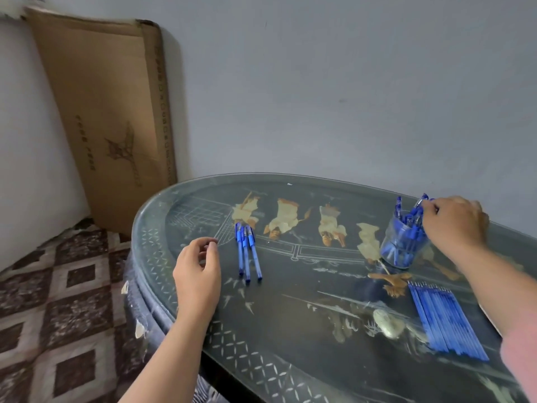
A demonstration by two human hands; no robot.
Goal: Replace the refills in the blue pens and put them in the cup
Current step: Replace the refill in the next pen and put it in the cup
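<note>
— Where is the left hand (197, 266)?
— Above the worktop (290, 321) edge, fingers loosely curled, holding nothing. Three blue pens (247, 254) lie just right of it.
— Further right?
— The cup (402, 251) stands full of pens. The right hand (456, 222) pinches a capped pen (422, 200) there. The refills (447, 321) lie nearer.

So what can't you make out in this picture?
Head view only:
1. Whether the right hand grips any of the pens in the cup: its fingers cover their tops.
2. How many pens the cup holds: crowded, blurred through the clear wall.
3. How many refills lie by the right arm: too fine, packed together.
4. Print on the cardboard box: too small, blurred.
</note>
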